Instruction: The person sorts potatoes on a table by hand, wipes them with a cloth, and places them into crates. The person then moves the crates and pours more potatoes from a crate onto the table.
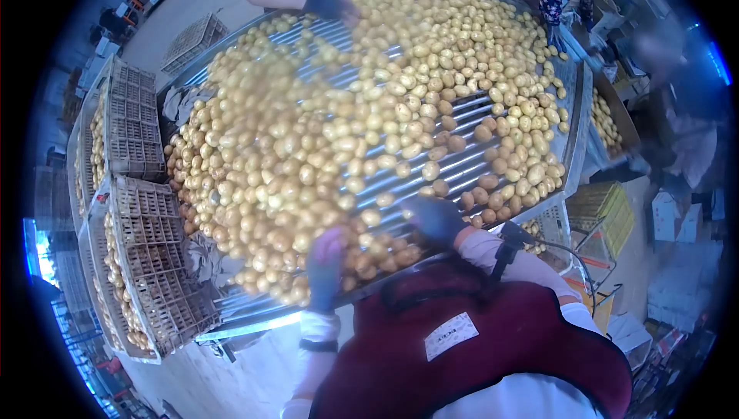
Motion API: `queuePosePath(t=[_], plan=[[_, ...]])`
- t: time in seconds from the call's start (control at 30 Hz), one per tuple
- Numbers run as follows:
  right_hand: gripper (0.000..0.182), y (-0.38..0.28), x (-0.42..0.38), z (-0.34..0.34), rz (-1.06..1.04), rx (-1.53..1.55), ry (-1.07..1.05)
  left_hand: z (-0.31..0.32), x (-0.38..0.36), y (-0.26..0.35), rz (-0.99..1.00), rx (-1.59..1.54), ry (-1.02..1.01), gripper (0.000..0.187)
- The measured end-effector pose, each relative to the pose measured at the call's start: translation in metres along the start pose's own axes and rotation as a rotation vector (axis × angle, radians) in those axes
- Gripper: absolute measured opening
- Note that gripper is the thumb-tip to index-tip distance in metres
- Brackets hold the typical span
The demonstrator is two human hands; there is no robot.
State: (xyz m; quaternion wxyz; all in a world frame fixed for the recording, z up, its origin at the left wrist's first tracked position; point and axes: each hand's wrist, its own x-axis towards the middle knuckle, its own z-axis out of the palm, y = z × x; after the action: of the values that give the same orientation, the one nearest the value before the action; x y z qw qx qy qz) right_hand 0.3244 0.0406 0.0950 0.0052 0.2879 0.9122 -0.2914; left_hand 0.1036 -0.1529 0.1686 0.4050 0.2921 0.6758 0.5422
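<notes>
A heap of small yellow-brown oval produce, which looks like small potatoes (269,180), covers much of a slatted metal sorting table (462,115). My left hand (325,261), in a grey glove with pinkish fingertips, is at the near edge of the heap and touches some of the pieces. To its right, my right hand (435,220) in a dark glove is low over the bare bars beside a few loose pieces. Motion smears the fingers of both hands, so whether they hold a piece is not visible.
Filled plastic crates (158,253) stand along the left side. Across the table, a co-worker's gloved hand (331,8) reaches into the heap; another person's gloved hand (556,36) is at the far right. A yellow crate (604,215) and a carton (616,122) are on the right.
</notes>
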Motion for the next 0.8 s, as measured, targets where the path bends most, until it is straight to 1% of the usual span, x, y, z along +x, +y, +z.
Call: queuePosePath(t=[0.03,0.1,0.13,0.17,0.23,0.3,0.37,0.4,0.47,0.5,0.53,0.57,0.63,0.67,0.7,0.77,0.8], plan=[[0.044,0.005,-0.003,0.000,0.052,0.350,0.034,0.006,-0.002,0.014,-0.112,-0.185,-0.003,0.039],[0.050,0.012,-0.007,0.000,0.148,1.053,0.101,0.023,0.004,0.022,-0.040,-0.299,0.017,0.044],[0.051,0.005,-0.014,-0.016,0.239,1.200,0.011,0.029,0.007,0.025,-0.006,-0.354,0.018,0.047],[0.053,-0.002,-0.021,-0.032,0.346,1.339,-0.069,0.033,0.012,0.025,0.016,-0.332,-0.050,0.048],[0.051,-0.016,-0.034,-0.033,0.027,1.271,0.021,0.051,0.025,0.019,0.059,-0.297,-0.208,0.052],[0.054,-0.033,-0.043,-0.025,-0.090,1.329,0.238,0.076,0.041,0.003,0.121,-0.301,-0.335,0.051],[0.058,-0.039,-0.041,-0.035,-0.247,1.342,0.345,0.100,0.051,0.000,0.352,-0.014,-0.383,0.053],[0.060,-0.040,-0.038,-0.053,-0.340,1.329,0.340,0.111,0.054,0.000,0.469,0.130,-0.400,0.054],[0.055,-0.026,-0.046,-0.041,-0.147,1.752,0.283,0.130,0.061,0.001,0.710,0.419,-0.421,0.056],[0.053,-0.022,-0.049,-0.038,-0.040,1.964,0.288,0.138,0.062,0.000,0.749,0.480,-0.442,0.051],[0.048,-0.015,-0.053,-0.037,0.003,2.009,0.331,0.146,0.063,-0.001,0.791,0.539,-0.463,0.047],[0.044,-0.010,-0.058,-0.036,0.046,2.055,0.372,0.150,0.059,-0.004,0.745,0.521,-0.498,0.038],[0.040,0.000,-0.069,-0.046,-0.051,1.593,0.533,0.163,0.054,0.009,0.636,0.411,-0.494,0.031],[0.040,0.009,-0.077,-0.056,-0.158,1.072,0.613,0.169,0.049,0.020,0.571,0.318,-0.457,0.031],[0.041,0.012,-0.087,-0.056,-0.116,1.015,0.645,0.178,0.045,0.028,0.503,0.222,-0.427,0.031],[0.042,0.020,-0.106,-0.055,-0.027,0.900,0.702,0.189,0.047,0.020,0.338,0.129,-0.512,0.041],[0.039,0.011,-0.117,-0.062,0.138,1.307,0.744,0.195,0.048,0.016,0.253,0.083,-0.566,0.047]])
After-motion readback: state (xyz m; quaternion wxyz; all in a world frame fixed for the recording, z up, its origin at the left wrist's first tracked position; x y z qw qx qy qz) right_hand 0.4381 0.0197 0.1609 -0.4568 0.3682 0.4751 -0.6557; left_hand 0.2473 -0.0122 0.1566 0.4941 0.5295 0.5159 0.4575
